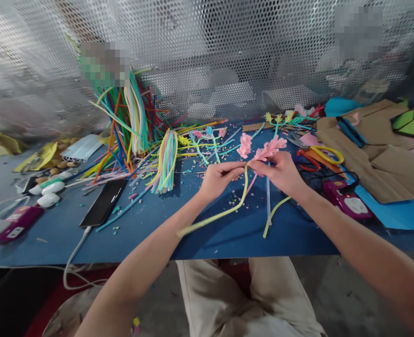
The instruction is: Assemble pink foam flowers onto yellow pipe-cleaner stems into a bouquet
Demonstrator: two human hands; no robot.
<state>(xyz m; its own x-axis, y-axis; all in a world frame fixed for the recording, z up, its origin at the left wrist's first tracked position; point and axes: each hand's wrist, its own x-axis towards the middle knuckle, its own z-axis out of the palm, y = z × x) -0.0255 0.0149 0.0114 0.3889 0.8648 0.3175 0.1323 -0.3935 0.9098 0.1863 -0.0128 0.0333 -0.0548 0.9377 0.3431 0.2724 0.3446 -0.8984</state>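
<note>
Both of my hands meet above the blue table, near its middle. My left hand (224, 178) pinches a yellow pipe cleaner (242, 199), whose long tail bends down and to the left. In my right hand (275, 171), closed fingers grip the base of a pink pipe-cleaner flower (270, 147) with several fluffy petals. The fingertips of both hands almost touch where the yellow strand meets the flower. Another pink flower piece (244, 145) lies just behind them. A pink stem and a pale thin stick (268, 201) hang below my right hand, near a short yellow-green pipe cleaner (276, 216).
Bundled pipe cleaners (166, 161) and a taller bunch stand left of centre. A phone (103, 203) lies on the left with its cable. Yellow-handled scissors (326, 154), a purple device (347, 199) and brown paper (386, 150) are at right. Perforated metal mesh (207, 56) rises behind.
</note>
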